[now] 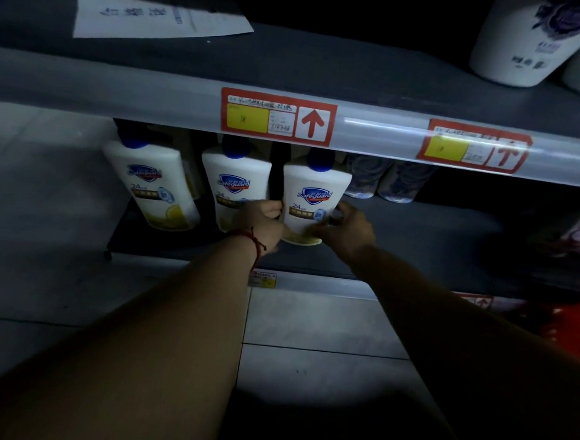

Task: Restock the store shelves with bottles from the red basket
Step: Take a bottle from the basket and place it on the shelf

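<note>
On the lower shelf (418, 235), three white bottles with blue caps and a blue Safeguard shield on the label stand in a row near the front edge. The first bottle (154, 182), at the far left, has a yellow band at its foot. The second bottle (234, 185) stands just beside it, its lower part hidden behind the left hand (261, 223). The third bottle (312, 200) stands upright, apart from the second by a narrow dark gap.

Both forearms reach forward and down from the bottom of the view. The left hand, with a red cord (251, 241) at the wrist, has its fingers curled against the third bottle's left side. The right hand (348, 229) grips the bottle's right side, its fingers wrapped round the edge and low across the front.

Behind and to the right stand two flower-printed bottles (380, 179), dim in the shadow. Above them, the upper shelf's edge carries a red price tag (277, 116) with an arrow. At the far right, the red basket (572, 329) shows at the frame's edge, on the floor below the shelf.
</note>
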`<state>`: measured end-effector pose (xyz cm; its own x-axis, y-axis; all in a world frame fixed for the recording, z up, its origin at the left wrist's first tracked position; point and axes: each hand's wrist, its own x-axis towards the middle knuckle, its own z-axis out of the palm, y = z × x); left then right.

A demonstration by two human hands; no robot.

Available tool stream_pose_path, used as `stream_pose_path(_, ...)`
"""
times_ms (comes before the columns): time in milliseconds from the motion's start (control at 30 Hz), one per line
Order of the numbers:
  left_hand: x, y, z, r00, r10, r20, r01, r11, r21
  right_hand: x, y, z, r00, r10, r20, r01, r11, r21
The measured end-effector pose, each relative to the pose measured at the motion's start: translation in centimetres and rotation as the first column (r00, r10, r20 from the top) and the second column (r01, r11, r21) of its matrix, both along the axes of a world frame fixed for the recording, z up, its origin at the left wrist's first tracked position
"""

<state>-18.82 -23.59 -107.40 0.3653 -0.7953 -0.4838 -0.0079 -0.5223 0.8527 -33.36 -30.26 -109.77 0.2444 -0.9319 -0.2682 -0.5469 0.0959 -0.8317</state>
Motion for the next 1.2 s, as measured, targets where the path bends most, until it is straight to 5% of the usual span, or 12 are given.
stream_pose_path(300,0.7,0.8,0.3,0.982,-0.153,0.111,0.149,0.988,0.044,-0.5,0.0,0.5,0.998,0.065,0.006,-0.065,0.997,0.049)
stream_pose_path(467,1.3,1.8,1.4,0.739,-0.413,0.532,0.341,0.911,0.233,-1.8,0.4,1.8,0.947,0.203,-0.25,-0.23,0.97,-0.082)
stream_pose_path(700,-1.4,3.9,5.2,0.618,-0.442,0.65,0.402,0.888,0.221,-6.6,2.6,7.0,0.799,0.346,-0.491,-0.492,0.847,-0.204)
stream_pose_path(900,-7.6,5.6,10.2,0.396,-0.501,0.769,0.563,0.795,0.228,-13.6,3.5,12.2,0.707,0.369,-0.603,-0.604,0.759,-0.242)
stream_pose_path(1200,-19.8,4.0,15.3,0.184,-0.527,0.83,0.714,0.652,0.256,-27.0,4.2,17.9,0.72,0.276,-0.637,-0.552,0.784,-0.285)
